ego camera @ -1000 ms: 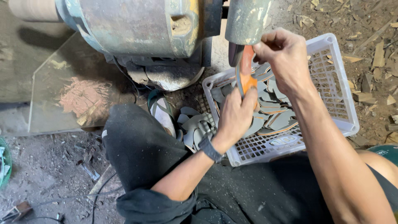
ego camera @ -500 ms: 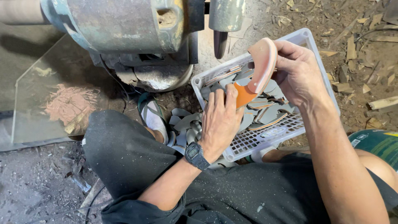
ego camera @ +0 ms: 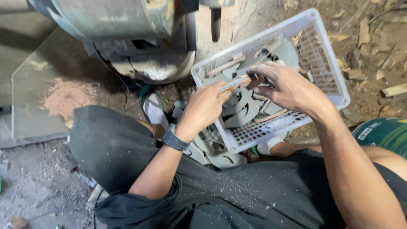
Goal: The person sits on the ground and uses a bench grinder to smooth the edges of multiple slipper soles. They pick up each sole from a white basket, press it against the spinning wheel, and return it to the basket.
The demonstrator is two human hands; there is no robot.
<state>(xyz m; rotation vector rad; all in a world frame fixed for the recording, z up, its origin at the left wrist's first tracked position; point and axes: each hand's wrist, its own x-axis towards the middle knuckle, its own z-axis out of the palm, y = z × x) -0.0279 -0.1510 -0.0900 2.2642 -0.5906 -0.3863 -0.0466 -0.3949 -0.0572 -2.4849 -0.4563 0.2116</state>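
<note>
A white plastic basket [ego camera: 326, 63] rests on my lap and on the ground, tilted, filled with several grey curved flat pieces [ego camera: 246, 112]. Both hands are over it. My right hand [ego camera: 288, 89] pinches one end of a thin curved piece with an orange and blue edge [ego camera: 234, 82]. My left hand [ego camera: 205, 106], with a dark watch [ego camera: 174, 138] on its wrist, holds the other end with its fingertips. The piece lies low and nearly flat, just above the grey pieces.
A heavy, worn machine [ego camera: 127, 29] with a dark spindle [ego camera: 216, 23] stands just beyond the basket. A clear sheet with reddish dust [ego camera: 55, 93] lies at left. More grey pieces [ego camera: 220, 157] lie under the basket. Wood scraps [ego camera: 394, 89] litter the ground at right.
The orange-edged piece, held upright near the spindle before, has come down flat into the basket. Both hands dropped with it.
</note>
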